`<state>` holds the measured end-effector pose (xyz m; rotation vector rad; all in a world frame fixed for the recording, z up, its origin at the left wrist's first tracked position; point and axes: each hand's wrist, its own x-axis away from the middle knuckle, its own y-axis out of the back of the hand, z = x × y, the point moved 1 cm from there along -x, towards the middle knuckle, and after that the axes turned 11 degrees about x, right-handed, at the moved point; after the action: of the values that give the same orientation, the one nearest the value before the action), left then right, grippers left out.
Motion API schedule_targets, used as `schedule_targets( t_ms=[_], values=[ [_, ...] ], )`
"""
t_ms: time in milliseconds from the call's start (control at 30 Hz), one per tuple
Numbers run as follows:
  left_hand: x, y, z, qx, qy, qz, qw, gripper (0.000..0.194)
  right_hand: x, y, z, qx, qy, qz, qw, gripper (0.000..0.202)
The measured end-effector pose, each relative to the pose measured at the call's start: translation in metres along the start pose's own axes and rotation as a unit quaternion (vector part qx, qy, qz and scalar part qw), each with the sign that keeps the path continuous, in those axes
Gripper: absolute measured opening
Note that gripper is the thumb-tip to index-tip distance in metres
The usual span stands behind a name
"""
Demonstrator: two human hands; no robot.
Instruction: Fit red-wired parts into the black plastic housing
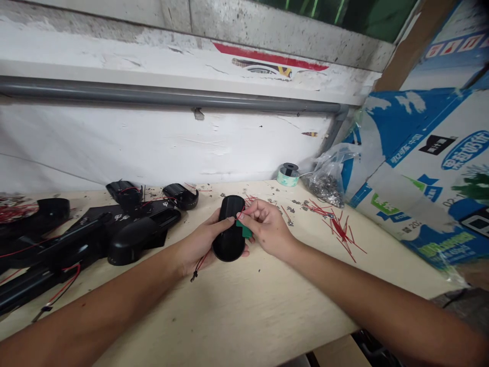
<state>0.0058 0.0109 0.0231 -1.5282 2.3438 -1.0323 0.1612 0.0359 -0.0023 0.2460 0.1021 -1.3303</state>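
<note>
My left hand (206, 237) grips a black oval plastic housing (229, 244) from its left side, thumb on its inner face and fingertips showing beneath its right edge. A lead with a small dark connector (194, 275) hangs below that hand. At the housing's right edge, my right hand (269, 227) pinches a thin red wire (241, 213) between thumb and index finger. A green piece (244, 230) sits under the right fingers against the housing; whether it is held or fixed there cannot be made out.
Several black plastic housings (133, 239) with red wires crowd the left. Cut red wires (340, 232) and small metal pieces (292, 209) lie to the right. Behind stand a tape roll (288, 176), a clear bag of metal parts (326, 181) and a blue-white carton (428, 178).
</note>
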Motion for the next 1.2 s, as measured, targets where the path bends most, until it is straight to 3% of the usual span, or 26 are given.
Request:
schedule_targets(
  t_ms=[367,467,600,767,900,1033,1133,1200],
  values=[
    [0.003,-0.005,-0.002,-0.006,0.016,-0.025,1.0,0.045,0.002,-0.002,-0.002,0.033,-0.007,-0.014,0.999,0.047],
    [0.001,-0.002,-0.001,0.005,0.007,-0.01,1.0,0.042,0.0,0.001,-0.001,0.031,0.008,-0.017,0.999,0.045],
    [-0.006,0.01,0.002,0.06,0.004,-0.013,0.998,0.035,-0.007,0.014,0.002,0.035,0.039,-0.061,0.997,0.043],
    [-0.01,0.012,0.0,0.138,0.025,-0.029,0.99,0.031,-0.019,0.033,-0.004,0.012,0.004,-0.102,0.995,0.048],
    [-0.01,0.01,-0.003,0.153,0.01,-0.01,0.988,0.036,-0.019,0.036,-0.008,0.036,0.0,-0.055,0.998,0.034],
    [-0.011,0.013,-0.005,0.17,-0.015,0.003,0.985,0.038,-0.007,0.036,0.008,0.123,0.029,0.03,0.992,0.023],
    [-0.01,0.014,-0.005,0.179,-0.021,0.019,0.984,0.04,0.006,0.033,0.027,0.235,0.094,0.1,0.962,0.021],
    [-0.01,0.014,-0.005,0.179,-0.017,0.017,0.983,0.042,0.012,0.032,0.037,0.315,0.158,0.104,0.93,0.015]
  ],
)
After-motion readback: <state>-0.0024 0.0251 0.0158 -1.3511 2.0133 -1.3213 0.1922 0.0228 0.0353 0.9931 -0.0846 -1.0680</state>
